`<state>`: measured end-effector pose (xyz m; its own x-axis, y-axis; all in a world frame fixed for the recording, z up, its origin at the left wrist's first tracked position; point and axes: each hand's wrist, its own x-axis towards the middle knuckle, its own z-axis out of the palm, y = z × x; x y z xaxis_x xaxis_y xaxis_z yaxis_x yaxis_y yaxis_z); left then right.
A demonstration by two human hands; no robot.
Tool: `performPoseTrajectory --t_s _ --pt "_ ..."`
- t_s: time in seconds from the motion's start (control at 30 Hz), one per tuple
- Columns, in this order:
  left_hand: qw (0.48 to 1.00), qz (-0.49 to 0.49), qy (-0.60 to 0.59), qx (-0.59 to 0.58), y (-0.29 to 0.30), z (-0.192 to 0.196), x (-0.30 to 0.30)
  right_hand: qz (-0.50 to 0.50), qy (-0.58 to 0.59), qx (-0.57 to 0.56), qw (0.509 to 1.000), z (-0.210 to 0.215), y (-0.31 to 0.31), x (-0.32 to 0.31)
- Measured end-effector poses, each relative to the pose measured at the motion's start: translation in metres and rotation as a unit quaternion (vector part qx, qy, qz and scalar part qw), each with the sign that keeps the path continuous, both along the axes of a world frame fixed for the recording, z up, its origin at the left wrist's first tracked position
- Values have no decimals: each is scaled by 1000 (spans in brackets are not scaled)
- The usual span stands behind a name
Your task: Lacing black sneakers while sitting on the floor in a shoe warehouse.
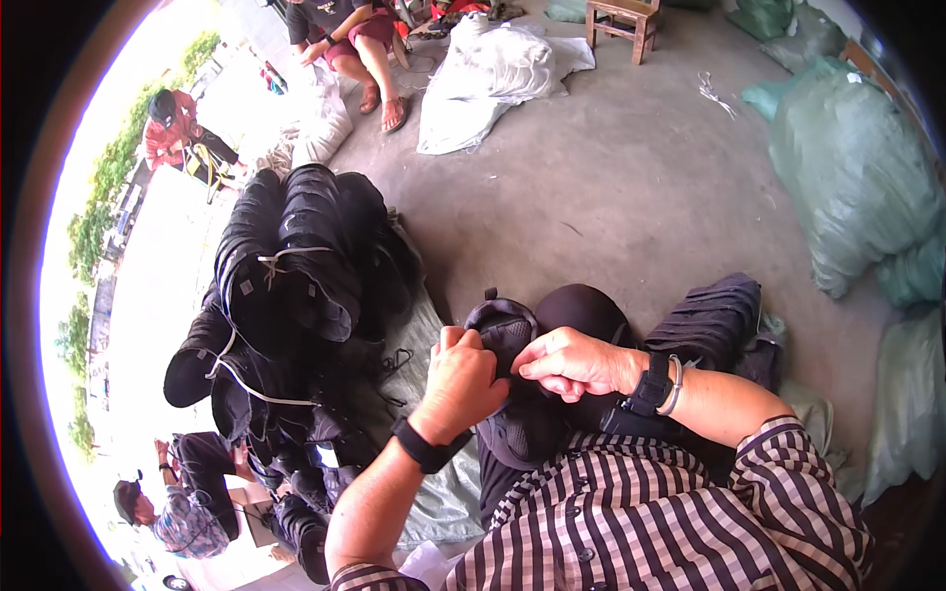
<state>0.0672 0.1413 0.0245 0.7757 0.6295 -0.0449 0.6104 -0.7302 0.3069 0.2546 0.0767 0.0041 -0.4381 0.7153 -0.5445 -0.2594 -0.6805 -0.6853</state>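
My left hand [461, 379] and my right hand [569, 362] both grip a dark grey mesh cap [507, 330] held over my lap, fingers pinched on its fabric near the middle. A second black cap [583, 307] sits just behind it, partly under my right hand. A black band circles each wrist, and my right wrist also carries a silver bangle. My sleeves are brown-and-white checked.
A tall stack of black caps tied with white string [286, 286] lies to my left on a grey sack. Dark folded fabric [714, 320] rests at my right. Large pale green sacks [847, 177] line the right side, white sacks [493, 74] and a wooden stool [621, 25] stand farther off. Other people sit at the left and top.
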Motion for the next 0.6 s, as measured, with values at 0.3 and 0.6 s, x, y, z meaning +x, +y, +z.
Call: performPoseTrajectory --t_s 0.3,0.6 --pt "980 8 -191 -50 -9 0 -7 -78 -192 226 952 1 -1 9" --pt "977 84 -154 121 -27 16 -21 -60 -465 512 719 6 -12 8"
